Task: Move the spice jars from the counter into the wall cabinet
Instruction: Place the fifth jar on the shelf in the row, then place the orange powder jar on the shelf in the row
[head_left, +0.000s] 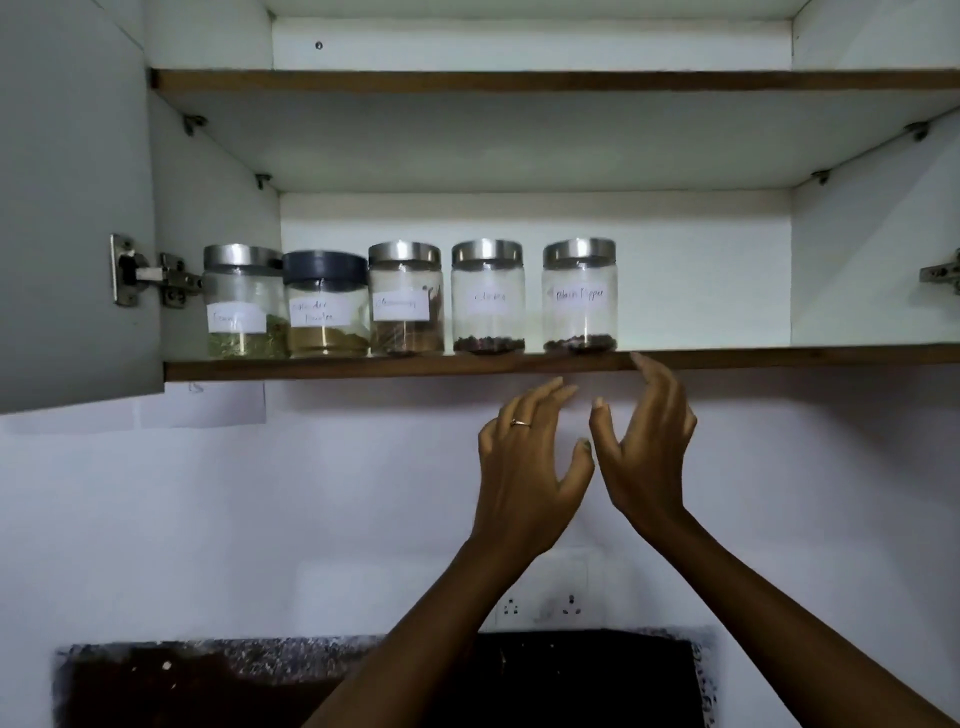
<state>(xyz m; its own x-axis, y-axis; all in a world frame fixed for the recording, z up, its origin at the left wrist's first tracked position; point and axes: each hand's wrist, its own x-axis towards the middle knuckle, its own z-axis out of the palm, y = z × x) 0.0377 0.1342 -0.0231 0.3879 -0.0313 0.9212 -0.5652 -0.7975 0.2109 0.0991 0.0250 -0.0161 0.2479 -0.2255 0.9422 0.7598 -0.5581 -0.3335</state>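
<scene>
Several labelled glass spice jars stand in a row on the bottom shelf (727, 357) of the open wall cabinet. From the left: a silver-lidded jar with green herbs (243, 301), a dark-lidded jar with yellow powder (325, 305), a jar with brown spice (406, 299), a cloves jar (488, 297) and a black pepper jar (580, 296). My left hand (530, 462) and my right hand (647, 447) hover just below the shelf edge under the black pepper jar. Both are spread, palms facing each other, holding nothing.
The cabinet door (72, 208) stands open at the left on its hinge (150, 273). An upper shelf (519, 80) runs above. A wall socket (550, 605) sits on the white wall below, above the dark speckled counter (208, 680).
</scene>
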